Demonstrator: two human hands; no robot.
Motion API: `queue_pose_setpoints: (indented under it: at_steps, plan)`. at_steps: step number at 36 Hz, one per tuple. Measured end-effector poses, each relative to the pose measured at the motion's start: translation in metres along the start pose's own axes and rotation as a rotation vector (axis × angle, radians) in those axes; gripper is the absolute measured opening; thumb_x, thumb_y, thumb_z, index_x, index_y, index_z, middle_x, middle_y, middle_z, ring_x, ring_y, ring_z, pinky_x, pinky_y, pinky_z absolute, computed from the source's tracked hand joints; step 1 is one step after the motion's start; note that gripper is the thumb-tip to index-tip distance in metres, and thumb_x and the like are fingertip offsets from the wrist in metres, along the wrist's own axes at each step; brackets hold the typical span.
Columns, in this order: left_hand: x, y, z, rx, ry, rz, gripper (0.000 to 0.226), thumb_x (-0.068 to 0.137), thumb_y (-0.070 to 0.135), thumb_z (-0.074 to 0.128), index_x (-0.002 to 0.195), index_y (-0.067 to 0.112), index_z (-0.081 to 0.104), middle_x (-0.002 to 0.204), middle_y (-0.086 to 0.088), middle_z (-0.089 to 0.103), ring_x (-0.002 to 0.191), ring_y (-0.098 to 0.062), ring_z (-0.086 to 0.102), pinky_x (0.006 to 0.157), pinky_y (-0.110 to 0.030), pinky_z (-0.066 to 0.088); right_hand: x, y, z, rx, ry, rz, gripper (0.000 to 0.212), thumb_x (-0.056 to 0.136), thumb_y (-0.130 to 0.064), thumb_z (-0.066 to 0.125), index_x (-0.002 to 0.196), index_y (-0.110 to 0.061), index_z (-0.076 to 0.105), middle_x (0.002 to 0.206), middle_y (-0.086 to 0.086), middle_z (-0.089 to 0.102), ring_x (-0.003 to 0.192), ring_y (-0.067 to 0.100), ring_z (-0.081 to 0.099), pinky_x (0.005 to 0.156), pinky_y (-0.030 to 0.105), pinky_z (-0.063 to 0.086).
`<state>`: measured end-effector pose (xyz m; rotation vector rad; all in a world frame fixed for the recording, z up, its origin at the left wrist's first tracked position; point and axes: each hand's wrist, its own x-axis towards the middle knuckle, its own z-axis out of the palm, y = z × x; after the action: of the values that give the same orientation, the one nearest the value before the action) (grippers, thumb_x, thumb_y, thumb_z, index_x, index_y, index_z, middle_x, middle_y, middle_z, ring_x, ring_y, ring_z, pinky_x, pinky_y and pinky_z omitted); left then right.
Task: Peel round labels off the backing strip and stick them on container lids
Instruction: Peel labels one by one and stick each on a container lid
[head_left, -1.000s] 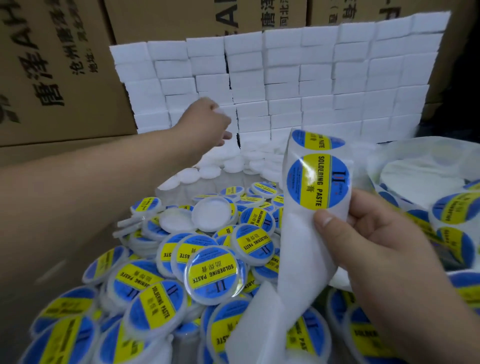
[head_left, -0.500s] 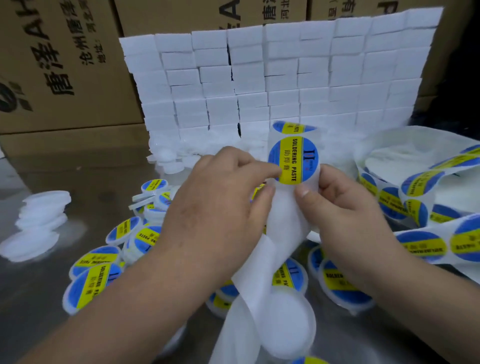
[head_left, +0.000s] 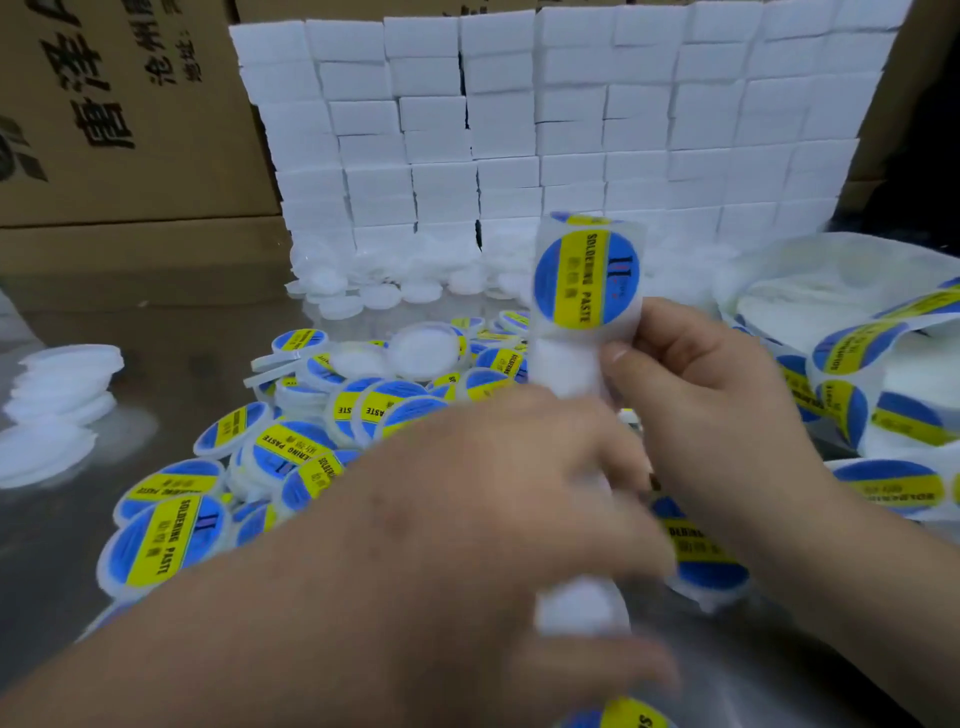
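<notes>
My right hand (head_left: 717, 405) pinches the white backing strip (head_left: 566, 364) upright, its thumb just under a round blue-and-yellow "soldering paste" label (head_left: 584, 278) at the strip's top bend. Lower on the same strip is my left hand (head_left: 493, 493), blurred by motion, with its fingers curled round it. A white rounded shape (head_left: 582, 608) shows below those fingers; whether it is a lid or strip I cannot tell. Labelled lids (head_left: 166, 540) lie heaped at the left and centre, with a blank white lid (head_left: 426, 348) on top.
Blank lids (head_left: 379, 296) lie along the foot of a wall of white boxes (head_left: 571, 130). Brown cartons (head_left: 119, 130) stand behind at the left. White discs (head_left: 52, 400) are stacked at the far left. Loose label strip (head_left: 883, 415) and a plastic bag (head_left: 805, 280) fill the right.
My left hand came back from the blank lids at the rear, met the strip beside the label, and has now slid down along it. My right hand kept hold of the strip.
</notes>
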<state>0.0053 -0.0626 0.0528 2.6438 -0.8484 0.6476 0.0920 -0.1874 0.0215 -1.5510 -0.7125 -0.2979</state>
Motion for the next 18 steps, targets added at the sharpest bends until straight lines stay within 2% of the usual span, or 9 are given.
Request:
queue_pose_setpoints:
  at_steps: [1, 2, 3, 5, 8, 11, 13, 15, 18]
  plan:
    - [0.001, 0.005, 0.005, 0.021, -0.116, -0.094, 0.027, 0.060, 0.056, 0.052, 0.082, 0.044, 0.060, 0.073, 0.017, 0.048, 0.070, 0.000, 0.044, 0.056, 0.000, 0.028, 0.001, 0.000, -0.001, 0.028, 0.044, 0.007, 0.019, 0.078, -0.016, 0.047, 0.082, -0.013, 0.064, 0.065, 0.001, 0.063, 0.063, 0.008, 0.050, 0.057, 0.025, 0.044]
    - [-0.004, 0.006, 0.015, 0.044, -0.120, -0.121, 0.040, 0.054, 0.065, 0.042, 0.090, 0.050, 0.051, 0.082, 0.019, 0.047, 0.078, 0.001, 0.043, 0.069, 0.001, 0.025, 0.003, 0.000, -0.001, 0.061, 0.077, 0.014, 0.018, 0.078, -0.015, 0.047, 0.079, -0.013, 0.064, 0.064, -0.004, 0.063, 0.063, 0.006, 0.050, 0.058, 0.023, 0.045]
    - [-0.006, 0.007, 0.019, 0.071, -0.162, -0.153, 0.043, 0.053, 0.065, 0.034, 0.089, 0.049, 0.052, 0.084, 0.019, 0.049, 0.076, 0.001, 0.045, 0.054, -0.003, 0.029, 0.004, 0.000, -0.001, 0.084, 0.097, 0.018, 0.018, 0.079, -0.013, 0.048, 0.077, -0.014, 0.066, 0.066, -0.008, 0.065, 0.064, 0.004, 0.052, 0.059, 0.020, 0.046]
    - [-0.010, 0.009, 0.015, 0.090, -0.253, -0.066, 0.032, 0.062, 0.048, 0.036, 0.072, 0.039, 0.065, 0.073, 0.016, 0.058, 0.061, -0.009, 0.055, 0.045, -0.013, 0.035, 0.004, 0.000, -0.001, 0.082, 0.098, 0.010, 0.023, 0.081, -0.008, 0.048, 0.074, -0.018, 0.067, 0.066, -0.012, 0.066, 0.063, 0.001, 0.053, 0.059, 0.017, 0.046]
    - [-0.015, 0.000, 0.018, 0.246, -0.210, 0.183, 0.030, 0.069, 0.035, 0.039, 0.070, 0.034, 0.068, 0.080, 0.009, 0.063, 0.061, -0.015, 0.055, 0.047, -0.023, 0.045, 0.002, -0.001, 0.000, 0.049, 0.072, -0.012, 0.025, 0.078, -0.010, 0.046, 0.073, -0.021, 0.067, 0.061, -0.013, 0.062, 0.058, 0.000, 0.047, 0.054, 0.013, 0.042]
    - [-0.013, -0.001, 0.015, 0.294, -0.245, 0.095, 0.030, 0.068, 0.053, 0.046, 0.066, 0.030, 0.067, 0.076, 0.008, 0.062, 0.061, -0.015, 0.057, 0.049, -0.021, 0.045, 0.002, -0.001, 0.000, 0.051, 0.068, -0.016, 0.025, 0.078, -0.009, 0.046, 0.073, -0.022, 0.066, 0.061, -0.016, 0.062, 0.057, -0.001, 0.050, 0.054, 0.013, 0.043]
    - [-0.012, -0.004, 0.014, 0.298, -0.167, 0.061, 0.026, 0.065, 0.051, 0.056, 0.065, 0.026, 0.065, 0.075, 0.005, 0.062, 0.063, -0.019, 0.058, 0.050, -0.026, 0.049, 0.003, -0.001, 0.000, 0.039, 0.085, -0.013, 0.024, 0.077, -0.010, 0.046, 0.072, -0.022, 0.065, 0.058, -0.017, 0.060, 0.056, -0.002, 0.049, 0.054, 0.014, 0.043]
    - [-0.013, -0.002, 0.010, 0.201, -0.099, 0.066, 0.025, 0.070, 0.049, 0.052, 0.068, 0.027, 0.066, 0.078, 0.005, 0.061, 0.065, -0.020, 0.057, 0.053, -0.030, 0.049, 0.004, -0.001, -0.002, 0.041, 0.100, -0.007, 0.023, 0.077, -0.011, 0.046, 0.070, -0.022, 0.065, 0.056, -0.018, 0.058, 0.055, -0.002, 0.048, 0.053, 0.014, 0.042]
    - [-0.016, 0.004, 0.016, 0.138, -0.144, 0.121, 0.030, 0.071, 0.046, 0.043, 0.068, 0.033, 0.070, 0.072, 0.007, 0.063, 0.058, -0.019, 0.058, 0.052, -0.025, 0.048, 0.005, -0.001, -0.003, 0.046, 0.111, -0.002, 0.024, 0.077, -0.012, 0.046, 0.071, -0.023, 0.067, 0.060, -0.017, 0.062, 0.057, -0.003, 0.050, 0.055, 0.013, 0.044]
